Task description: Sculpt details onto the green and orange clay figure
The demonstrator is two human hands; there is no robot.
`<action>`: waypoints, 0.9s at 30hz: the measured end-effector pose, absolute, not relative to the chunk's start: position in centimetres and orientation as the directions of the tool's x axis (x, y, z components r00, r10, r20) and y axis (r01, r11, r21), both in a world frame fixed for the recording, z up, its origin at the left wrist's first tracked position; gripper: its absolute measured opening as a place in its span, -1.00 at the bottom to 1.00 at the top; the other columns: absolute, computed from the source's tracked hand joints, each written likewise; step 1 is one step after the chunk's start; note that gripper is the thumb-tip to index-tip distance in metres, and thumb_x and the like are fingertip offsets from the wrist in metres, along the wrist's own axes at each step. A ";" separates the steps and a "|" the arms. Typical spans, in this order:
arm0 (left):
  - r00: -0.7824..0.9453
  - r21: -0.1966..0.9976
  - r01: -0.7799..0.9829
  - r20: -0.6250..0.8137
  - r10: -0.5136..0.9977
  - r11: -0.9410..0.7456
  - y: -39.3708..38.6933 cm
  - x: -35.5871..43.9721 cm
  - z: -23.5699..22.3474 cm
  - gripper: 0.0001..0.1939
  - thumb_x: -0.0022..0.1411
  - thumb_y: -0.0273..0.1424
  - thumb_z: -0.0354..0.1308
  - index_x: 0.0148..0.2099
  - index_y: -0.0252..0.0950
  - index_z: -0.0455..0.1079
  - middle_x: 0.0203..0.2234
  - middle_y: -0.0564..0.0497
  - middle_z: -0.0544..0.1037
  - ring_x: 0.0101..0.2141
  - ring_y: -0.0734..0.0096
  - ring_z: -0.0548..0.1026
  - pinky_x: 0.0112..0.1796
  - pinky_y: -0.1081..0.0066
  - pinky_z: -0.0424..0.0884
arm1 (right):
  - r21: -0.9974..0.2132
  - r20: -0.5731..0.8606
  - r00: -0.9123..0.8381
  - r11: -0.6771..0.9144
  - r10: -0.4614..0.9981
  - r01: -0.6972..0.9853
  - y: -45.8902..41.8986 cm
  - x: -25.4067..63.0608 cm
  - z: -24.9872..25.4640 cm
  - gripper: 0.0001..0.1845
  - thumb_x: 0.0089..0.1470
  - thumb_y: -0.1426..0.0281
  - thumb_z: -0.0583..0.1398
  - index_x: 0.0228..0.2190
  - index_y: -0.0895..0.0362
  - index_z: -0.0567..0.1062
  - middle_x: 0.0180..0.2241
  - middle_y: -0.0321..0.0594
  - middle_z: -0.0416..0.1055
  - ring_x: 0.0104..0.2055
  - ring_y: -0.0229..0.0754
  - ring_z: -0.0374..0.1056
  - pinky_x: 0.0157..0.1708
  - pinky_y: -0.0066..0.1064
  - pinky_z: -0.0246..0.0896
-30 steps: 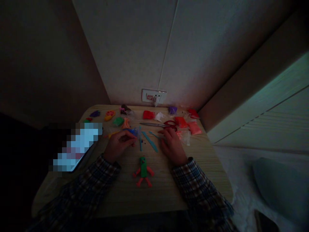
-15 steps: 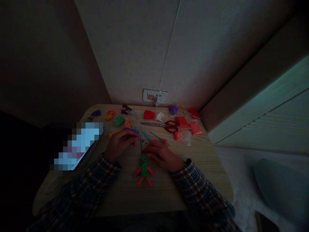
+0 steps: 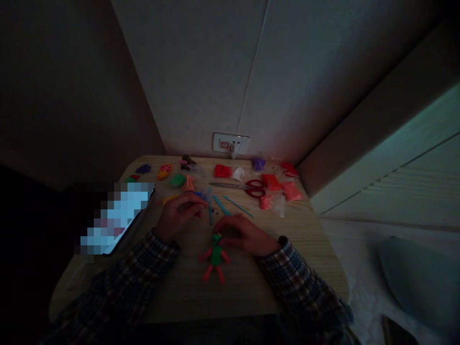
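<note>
A small clay figure (image 3: 216, 256) with a green body and pinkish-red arms and legs lies on the table in front of me. My right hand (image 3: 244, 235) is closed at its top, thumb and fingers around the green head. To the left, my left hand (image 3: 179, 213) hovers over the table with thumb and fingers pinched together. Whatever it may hold is too small and dark to make out. Just beyond the hands lie thin blue modelling tools: one upright in view (image 3: 211, 211), a wider one (image 3: 220, 205) and a slanted one (image 3: 238, 206).
Red-handled scissors (image 3: 255, 188) lie further back. Bags of red (image 3: 223, 170), orange (image 3: 270, 182), pink (image 3: 291, 190) and purple clay (image 3: 258, 164) line the far side. A lit phone (image 3: 118, 218) stands at left. Behind the wooden table (image 3: 244, 297) is a wall socket (image 3: 230, 143).
My right hand has drawn slightly nearer and taken hold of the figure's head. The figure has tilted and shifted a little. My left hand has barely moved.
</note>
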State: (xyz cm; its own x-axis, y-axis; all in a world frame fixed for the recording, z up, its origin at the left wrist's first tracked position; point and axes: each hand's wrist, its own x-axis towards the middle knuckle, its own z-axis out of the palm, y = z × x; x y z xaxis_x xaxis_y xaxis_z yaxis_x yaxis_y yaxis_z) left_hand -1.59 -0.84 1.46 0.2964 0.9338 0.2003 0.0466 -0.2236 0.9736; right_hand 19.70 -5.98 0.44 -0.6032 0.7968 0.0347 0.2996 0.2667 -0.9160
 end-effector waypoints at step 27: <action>0.161 0.950 0.079 0.289 0.944 -0.304 -1.5 -1.3 1.8 -0.89 -0.06 -0.40 0.35 -0.40 -0.28 0.51 -0.45 0.02 0.57 -0.38 0.34 0.53 -0.31 0.39 0.50 | -0.767 -0.065 -0.231 -0.197 0.971 -0.611 -5.4 20.1 0.4 -0.68 -0.01 0.26 0.36 -0.20 0.11 0.53 -0.15 -0.16 0.56 -0.38 -0.26 0.45 -0.32 -0.38 0.43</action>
